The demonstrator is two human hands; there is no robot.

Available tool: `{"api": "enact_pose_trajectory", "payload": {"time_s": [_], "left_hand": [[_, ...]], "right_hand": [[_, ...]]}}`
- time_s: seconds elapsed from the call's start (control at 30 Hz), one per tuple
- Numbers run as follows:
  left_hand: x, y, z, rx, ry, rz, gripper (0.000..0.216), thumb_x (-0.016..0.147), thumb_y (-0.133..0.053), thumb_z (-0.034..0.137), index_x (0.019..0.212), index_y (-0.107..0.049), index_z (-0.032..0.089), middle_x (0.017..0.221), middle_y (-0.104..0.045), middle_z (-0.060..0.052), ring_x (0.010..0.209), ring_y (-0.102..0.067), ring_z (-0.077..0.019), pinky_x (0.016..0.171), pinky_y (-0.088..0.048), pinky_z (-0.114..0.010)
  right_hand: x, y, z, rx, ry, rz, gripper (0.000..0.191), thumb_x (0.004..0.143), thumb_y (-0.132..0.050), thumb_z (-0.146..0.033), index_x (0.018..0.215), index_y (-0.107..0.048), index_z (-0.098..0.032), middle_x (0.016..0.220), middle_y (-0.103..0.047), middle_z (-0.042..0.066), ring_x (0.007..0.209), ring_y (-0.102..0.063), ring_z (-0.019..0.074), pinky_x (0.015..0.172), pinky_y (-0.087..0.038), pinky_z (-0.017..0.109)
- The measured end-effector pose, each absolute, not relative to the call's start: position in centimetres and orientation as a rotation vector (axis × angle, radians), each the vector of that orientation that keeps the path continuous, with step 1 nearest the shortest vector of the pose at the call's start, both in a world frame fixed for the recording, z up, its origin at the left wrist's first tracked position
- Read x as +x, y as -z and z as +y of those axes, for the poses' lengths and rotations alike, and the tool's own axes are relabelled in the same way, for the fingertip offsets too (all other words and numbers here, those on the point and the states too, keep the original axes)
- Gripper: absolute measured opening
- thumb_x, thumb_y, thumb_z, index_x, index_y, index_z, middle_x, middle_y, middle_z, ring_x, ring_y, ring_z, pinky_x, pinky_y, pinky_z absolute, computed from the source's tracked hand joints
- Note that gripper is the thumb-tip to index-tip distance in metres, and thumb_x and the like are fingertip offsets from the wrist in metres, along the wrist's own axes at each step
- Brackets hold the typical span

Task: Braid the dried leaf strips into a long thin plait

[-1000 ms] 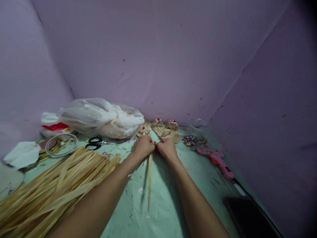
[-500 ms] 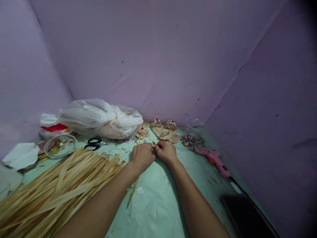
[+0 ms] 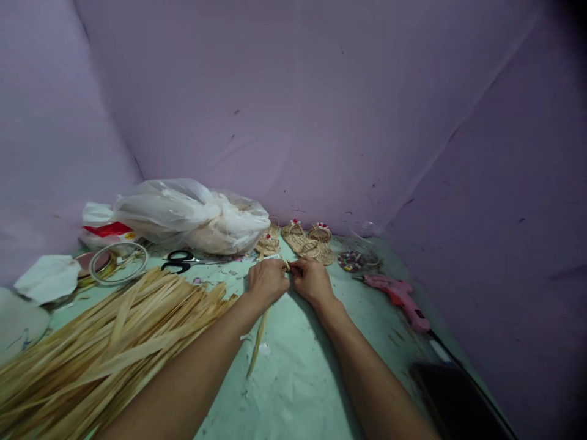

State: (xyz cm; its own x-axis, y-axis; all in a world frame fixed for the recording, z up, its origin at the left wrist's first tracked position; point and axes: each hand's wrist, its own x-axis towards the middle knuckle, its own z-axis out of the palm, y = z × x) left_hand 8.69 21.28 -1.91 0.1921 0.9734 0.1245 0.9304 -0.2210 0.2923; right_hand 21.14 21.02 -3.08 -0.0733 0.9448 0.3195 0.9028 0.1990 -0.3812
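Note:
My left hand [image 3: 266, 280] and my right hand [image 3: 312, 280] meet knuckle to knuckle over the pale green table [image 3: 302, 379]. Both are closed in a pinch on the top end of a straw strip [image 3: 257, 340], where a small folded bit shows between the fingers. The strip's long tail runs from under the left hand toward me along the table. A big heap of loose straw strips [image 3: 110, 342] lies to the left of my left forearm.
Behind the hands lie small woven straw sandals [image 3: 308, 239], a dish of beads [image 3: 352, 261], black scissors [image 3: 183, 261], a full plastic bag [image 3: 192, 215] and tape rolls [image 3: 114, 266]. A pink glue gun [image 3: 400, 294] lies right. A dark object [image 3: 458, 403] sits at front right.
The strip's tail has swung from straight toward me to slanting left. Both hands stayed together, shifting only slightly.

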Motion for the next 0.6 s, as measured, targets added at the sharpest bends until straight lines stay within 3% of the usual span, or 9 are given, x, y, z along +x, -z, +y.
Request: {"api": "enact_pose_trajectory", "payload": {"time_s": [0.3,0.4,0.6], "left_hand": [[8.7,1.5,21.7,2.344,-0.371,1.85,0.023,0.074,-0.042,0.026,0.087,-0.06,0.022,0.084,-0.065,-0.007,0.083,-0.059,-0.0207,0.067,-0.04,-0.028],[8.7,1.4,21.6,2.39,-0.465,1.799,0.027,0.073,-0.043,0.025,0.097,-0.055,0.023,0.089,-0.064,-0.005,0.085,-0.058,-0.0202,0.069,-0.04,-0.029],[8.6,1.4,21.9,2.427,-0.471,1.719,0.024,0.071,-0.043,0.025,0.09,-0.058,0.026,0.089,-0.063,-0.004,0.086,-0.057,-0.0211,0.069,-0.04,-0.03]], "right_hand": [[21.1,2.4,22.1,-1.686,0.017,-2.199,0.017,0.066,-0.048,-0.017,0.071,-0.065,-0.014,0.071,-0.064,0.01,0.066,-0.058,0.017,0.06,-0.037,0.024],[21.4,3.2,22.2,-1.61,-0.013,-2.15,0.017,0.067,-0.048,-0.018,0.072,-0.063,-0.014,0.071,-0.064,0.008,0.066,-0.057,0.0158,0.061,-0.037,0.022],[21.6,3.9,22.1,-1.548,-0.044,-2.119,0.018,0.068,-0.047,-0.02,0.077,-0.061,-0.014,0.073,-0.062,0.007,0.068,-0.056,0.0157,0.063,-0.038,0.023]]}}
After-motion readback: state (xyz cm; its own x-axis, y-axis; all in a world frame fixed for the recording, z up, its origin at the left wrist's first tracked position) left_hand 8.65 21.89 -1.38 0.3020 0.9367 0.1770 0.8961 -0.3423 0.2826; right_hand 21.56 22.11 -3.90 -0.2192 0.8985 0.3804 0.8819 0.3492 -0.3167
